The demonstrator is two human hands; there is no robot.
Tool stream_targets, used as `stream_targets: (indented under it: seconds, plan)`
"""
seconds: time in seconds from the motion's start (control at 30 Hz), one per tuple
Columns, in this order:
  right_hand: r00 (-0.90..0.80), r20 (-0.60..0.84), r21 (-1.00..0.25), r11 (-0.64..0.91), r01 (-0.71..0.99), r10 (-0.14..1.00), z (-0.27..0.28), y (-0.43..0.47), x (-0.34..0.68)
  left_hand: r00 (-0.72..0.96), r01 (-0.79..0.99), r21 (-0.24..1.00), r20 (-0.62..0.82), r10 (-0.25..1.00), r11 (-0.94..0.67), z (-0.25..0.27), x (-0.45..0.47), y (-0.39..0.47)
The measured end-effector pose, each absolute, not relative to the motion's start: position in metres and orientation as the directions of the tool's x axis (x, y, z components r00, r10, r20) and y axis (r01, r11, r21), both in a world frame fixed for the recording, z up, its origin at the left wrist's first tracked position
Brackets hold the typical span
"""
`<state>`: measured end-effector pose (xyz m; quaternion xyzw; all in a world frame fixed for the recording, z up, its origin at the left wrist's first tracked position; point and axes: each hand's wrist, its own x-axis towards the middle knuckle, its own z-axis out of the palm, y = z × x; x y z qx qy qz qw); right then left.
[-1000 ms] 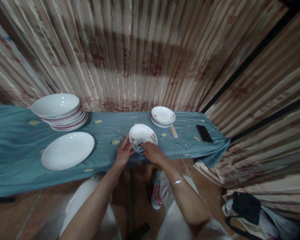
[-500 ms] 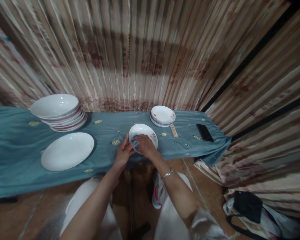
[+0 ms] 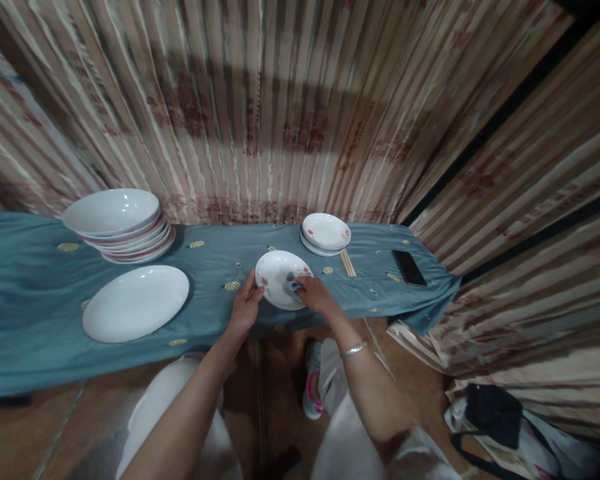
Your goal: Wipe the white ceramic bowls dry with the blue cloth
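Note:
A white plate with small red flowers (image 3: 279, 288) is tilted slightly towards me over the cloth-covered table. My left hand (image 3: 248, 301) grips its left rim, thumb on the upper side. In the fingers of my right hand (image 3: 313, 294) is a bluish cloth (image 3: 293, 283), pressed against the right side of the plate's face. Behind and to the right stands a small stack of similar flowered plates (image 3: 327, 231). Several wooden chopsticks (image 3: 349, 263) lie in front of that stack.
A large oval white plate (image 3: 136, 304) lies at the left, before a tall stack of white bowls (image 3: 117, 217). A black phone (image 3: 409, 267) rests near the right end of the teal tablecloth (image 3: 215, 260). Pleated curtains (image 3: 280, 120) hang behind. A black bag (image 3: 494, 415) sits low at right.
My right hand has slid the cloth from the left part of the plate across to its right side. My left hand keeps its hold on the rim.

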<state>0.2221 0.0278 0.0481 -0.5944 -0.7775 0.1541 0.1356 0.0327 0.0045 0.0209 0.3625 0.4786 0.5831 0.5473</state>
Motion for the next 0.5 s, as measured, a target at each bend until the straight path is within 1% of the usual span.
stream_targets:
  seconds: [0.07,0.13,0.2,0.23,0.3,0.37,0.4,0.47,0.5]
  plan:
    - [-0.268,0.049,-0.59,0.244,0.769,0.962,0.052,0.03,0.23,-0.193,-0.177,0.984,-0.037,0.981,0.002,0.016,0.03,0.008]
    - [-0.23,0.063,-0.776,0.193,0.6,0.971,0.055,0.033,0.236,-0.235,-0.057,0.998,0.007,0.972,-0.021,0.011,0.026,0.011]
    - [-0.153,0.057,-0.908,0.116,0.403,0.986,0.056,0.036,0.24,-0.242,0.039,0.999,0.034,0.97,-0.026,0.006,0.023,0.013]
    - [-0.116,0.051,-0.95,0.084,0.302,0.992,0.056,0.036,0.241,-0.234,0.075,0.997,0.045,0.971,-0.028,0.003,0.022,0.013]
    - [-0.057,0.042,-0.991,0.049,0.125,0.997,0.056,0.037,0.243,-0.223,0.137,0.99,0.054,0.973,-0.024,-0.002,0.02,0.015]
    - [-0.021,0.03,-1.0,0.03,-0.001,0.999,0.057,0.038,0.245,-0.244,0.203,0.979,0.068,0.967,-0.017,-0.005,0.02,0.015]
    - [-0.006,0.022,-0.999,0.021,-0.048,1.0,0.057,0.038,0.246,-0.258,0.249,0.968,0.099,0.961,-0.033,-0.005,0.021,0.015]
    - [0.018,0.004,-0.994,0.006,-0.109,1.0,0.058,0.039,0.248,-0.244,0.367,0.921,0.229,0.942,-0.129,-0.002,0.024,0.012]
    - [0.03,0.002,-0.992,0.006,-0.122,1.0,0.058,0.039,0.249,-0.195,0.432,0.878,0.316,0.928,-0.208,0.0,0.026,0.009]
